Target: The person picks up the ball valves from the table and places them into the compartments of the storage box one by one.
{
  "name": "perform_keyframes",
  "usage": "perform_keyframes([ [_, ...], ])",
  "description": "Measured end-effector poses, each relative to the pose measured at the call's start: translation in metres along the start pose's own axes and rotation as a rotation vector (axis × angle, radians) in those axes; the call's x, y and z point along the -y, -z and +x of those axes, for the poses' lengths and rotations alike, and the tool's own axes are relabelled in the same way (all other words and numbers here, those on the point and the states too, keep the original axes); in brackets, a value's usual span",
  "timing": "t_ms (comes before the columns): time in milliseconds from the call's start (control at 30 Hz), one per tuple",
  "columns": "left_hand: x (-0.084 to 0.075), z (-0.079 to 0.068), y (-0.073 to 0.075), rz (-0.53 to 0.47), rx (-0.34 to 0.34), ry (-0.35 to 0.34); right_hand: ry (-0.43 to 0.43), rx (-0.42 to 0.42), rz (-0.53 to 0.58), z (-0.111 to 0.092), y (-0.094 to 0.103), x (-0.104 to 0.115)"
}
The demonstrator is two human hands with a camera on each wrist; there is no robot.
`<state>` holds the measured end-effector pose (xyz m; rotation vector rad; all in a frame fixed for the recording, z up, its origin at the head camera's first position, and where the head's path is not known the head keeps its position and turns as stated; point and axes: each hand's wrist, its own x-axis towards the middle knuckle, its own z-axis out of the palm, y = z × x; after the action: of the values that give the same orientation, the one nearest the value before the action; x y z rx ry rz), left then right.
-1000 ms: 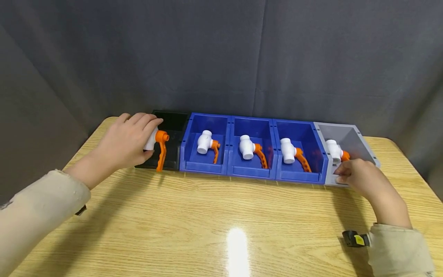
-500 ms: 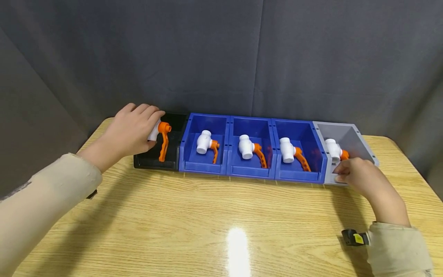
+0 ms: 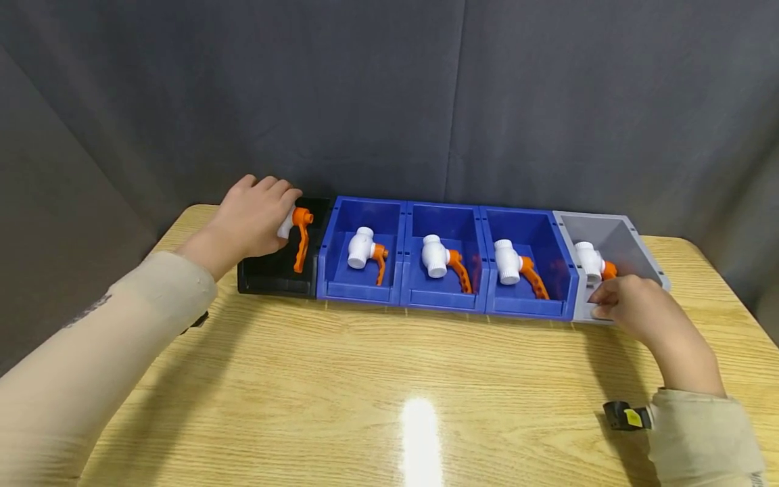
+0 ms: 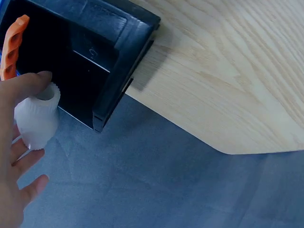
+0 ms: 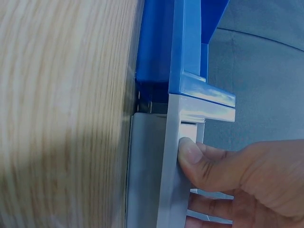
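A white ball valve [image 3: 285, 226] with an orange lever hangs above the black bin [image 3: 274, 285] at the row's left end; my left hand [image 3: 255, 215] grips its white body. In the left wrist view, the thumb lies at the valve's [image 4: 39, 121] ribbed end, and the lever points over the dark bin. At the other end, my right hand [image 3: 646, 310] pinches the low front wall of the grey bin [image 3: 651, 257]. The right wrist view shows the thumb on that wall's outer side, fingers behind. Inside the grey bin lies another ball valve [image 3: 587, 262], close to my right fingers.
Three blue bins [image 3: 365, 295] stand side by side between the black and grey ones. Each holds one white ball valve [image 3: 435, 256] with an orange lever. The wooden table [image 3: 341, 385] stretches in front, and a dark curtain [image 3: 389, 95] hangs behind.
My left hand has carried the ball valve right and farther back, so it is now deeper over the black bin. My right hand stays on the grey bin's front wall.
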<state>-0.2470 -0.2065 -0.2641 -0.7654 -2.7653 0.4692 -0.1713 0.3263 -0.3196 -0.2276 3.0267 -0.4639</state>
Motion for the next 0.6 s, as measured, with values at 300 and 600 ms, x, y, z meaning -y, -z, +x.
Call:
perform_keyframes([
  [300, 0.0, 0.015, -0.007, -0.02, 0.131, 0.07, -0.015, 0.01, 0.003, -0.001, 0.0, 0.001],
  [600, -0.004, 0.019, -0.019, 0.015, 0.226, 0.075, -0.021, 0.014, 0.0, -0.002, 0.001, 0.001],
])
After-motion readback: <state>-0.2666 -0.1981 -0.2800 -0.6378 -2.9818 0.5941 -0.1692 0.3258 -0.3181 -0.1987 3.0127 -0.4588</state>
